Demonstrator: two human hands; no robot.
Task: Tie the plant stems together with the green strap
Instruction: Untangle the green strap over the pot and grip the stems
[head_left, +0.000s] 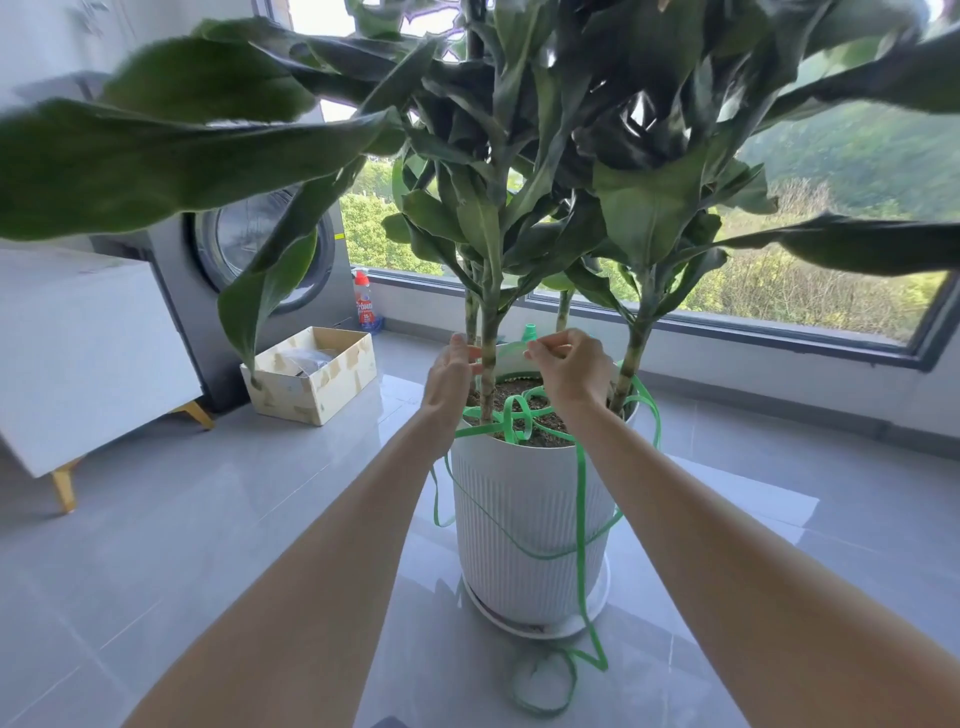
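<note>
A tall leafy plant with several stems stands in a white ribbed pot (524, 525). The front stem (489, 332) rises just right of my left hand (451, 376), whose fingers touch it. My right hand (569, 366) is raised between the stems, fingers curled and pinching an end of the green strap (582, 493). The strap loops over the soil, hangs down the pot's front and side, and coils on the floor. A right stem (636, 338) stands apart from the others.
The pot sits on a white saucer (540, 626) on grey floor tiles. A cardboard box (311, 374) lies to the left, near a washing machine (270, 244) and a white cabinet (88, 353). A red-capped bottle (366, 301) stands by the window ledge. Large leaves hang overhead.
</note>
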